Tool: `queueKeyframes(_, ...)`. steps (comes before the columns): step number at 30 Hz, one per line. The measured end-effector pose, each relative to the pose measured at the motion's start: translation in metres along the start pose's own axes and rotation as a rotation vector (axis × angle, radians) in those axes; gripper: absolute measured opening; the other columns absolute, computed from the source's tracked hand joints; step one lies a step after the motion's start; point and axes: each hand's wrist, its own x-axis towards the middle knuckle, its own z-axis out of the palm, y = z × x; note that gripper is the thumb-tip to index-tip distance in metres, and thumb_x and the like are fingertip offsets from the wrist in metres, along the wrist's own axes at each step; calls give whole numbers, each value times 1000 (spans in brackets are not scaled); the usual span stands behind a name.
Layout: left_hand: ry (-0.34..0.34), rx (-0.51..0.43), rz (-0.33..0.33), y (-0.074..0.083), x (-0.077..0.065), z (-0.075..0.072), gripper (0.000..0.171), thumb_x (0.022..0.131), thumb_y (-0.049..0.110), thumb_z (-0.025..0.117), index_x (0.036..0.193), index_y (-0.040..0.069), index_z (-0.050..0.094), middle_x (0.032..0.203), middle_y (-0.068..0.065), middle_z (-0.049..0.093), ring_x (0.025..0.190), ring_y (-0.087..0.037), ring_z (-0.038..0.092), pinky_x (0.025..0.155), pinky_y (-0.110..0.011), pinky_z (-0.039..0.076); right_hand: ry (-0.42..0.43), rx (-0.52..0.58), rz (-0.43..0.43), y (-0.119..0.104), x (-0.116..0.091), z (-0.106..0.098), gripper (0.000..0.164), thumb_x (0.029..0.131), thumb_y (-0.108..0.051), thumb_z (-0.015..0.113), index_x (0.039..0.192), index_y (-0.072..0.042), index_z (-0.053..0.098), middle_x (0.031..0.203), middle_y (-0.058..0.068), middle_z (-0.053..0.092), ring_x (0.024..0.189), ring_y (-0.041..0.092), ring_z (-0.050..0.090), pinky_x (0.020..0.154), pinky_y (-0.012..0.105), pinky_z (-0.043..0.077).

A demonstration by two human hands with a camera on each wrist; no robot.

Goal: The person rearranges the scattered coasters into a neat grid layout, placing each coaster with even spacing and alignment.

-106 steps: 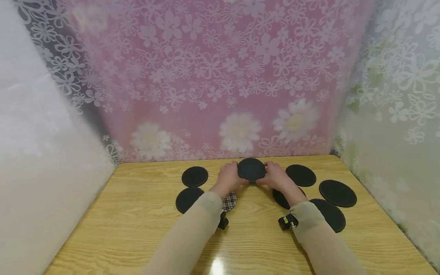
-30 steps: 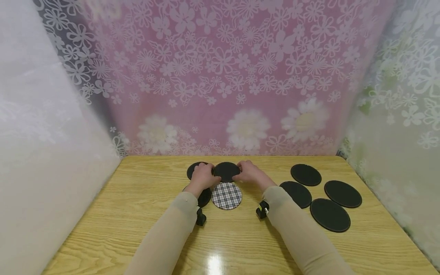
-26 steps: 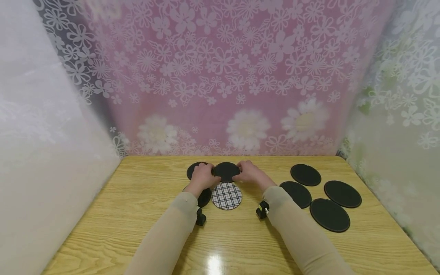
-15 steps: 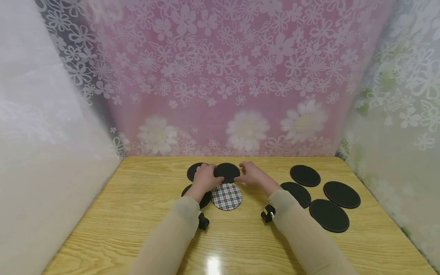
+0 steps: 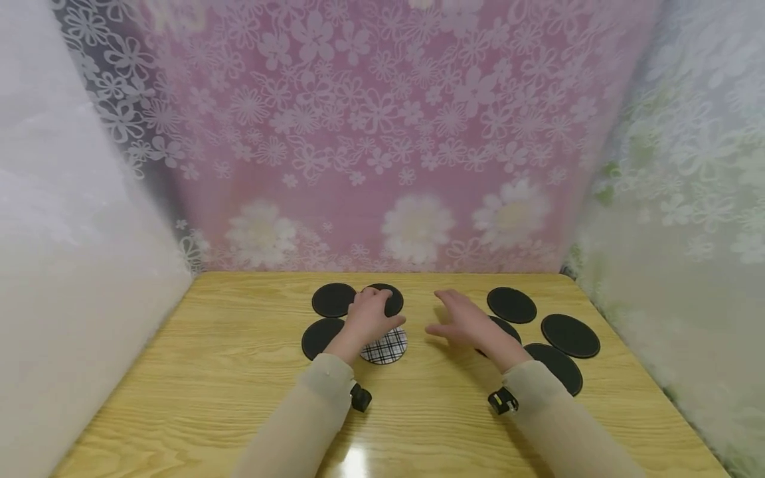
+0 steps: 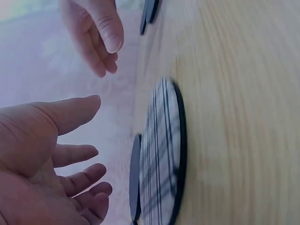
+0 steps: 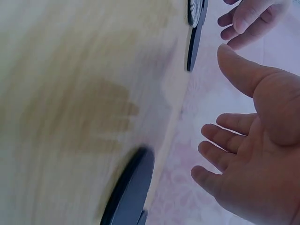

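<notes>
While the left hand [image 5: 363, 322] hovers near the plaid disc [image 5: 385, 348], the right hand [image 5: 472, 328] hovers too, each grip spread wide, empty.

in the head view, the left forearm [image 5: 301, 411] slants toward one o'clock, the right forearm [image 5: 558, 411] between ten and eleven. the left hand [image 5: 364, 320] and right hand [image 5: 471, 324] hover apart, each relaxed, thumb [image 6: 75, 112] clear of gently bent fingers [image 6: 86, 180].
</notes>
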Motion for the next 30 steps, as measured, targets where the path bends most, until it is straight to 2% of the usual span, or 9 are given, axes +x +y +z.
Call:
queueKeyframes(7,-35,-20,46,17,-6,16,69,104,44,80,160,10,58,161,-20,51,150,-45,44,118,-68,38,52,-46,-12,24,-35,-8,93,104,-43,79,169,5,34,169,36,36,154,59,35,119,74,33)
queueKeyframes(11,-38,3,55,24,-8,26,70,103,46,80,160,11,59,161,-17,52,150,-42,45,118,-66,39,54,-51,-19,38,-50,-12,96,103,-45,80,168,8,32,168,38,35,153,60,35,119,74,33)
queueKeyframes(17,-38,-2,77,36,-10,32,70,103,45,80,160,11,58,161,-15,52,150,-39,45,119,-65,38,75,-46,14,62,-67,-19,102,103,-51,78,169,8,29,169,39,31,154,60,33,117,74,35)
queueKeyframes(23,-42,-19,92,52,-12,37,69,103,45,80,160,12,58,160,-14,53,149,-38,46,119,-63,39,73,12,50,83,-79,-24,106,103,-55,77,169,11,27,170,41,28,153,63,30,115,78,34)
queueKeyframes(30,-38,-30,103,68,-8,54,69,103,46,80,159,12,59,159,-14,55,147,-37,49,120,-59,40,35,39,83,97,-82,-27,109,104,-56,74,169,13,21,170,44,22,153,67,25,115,80,31)
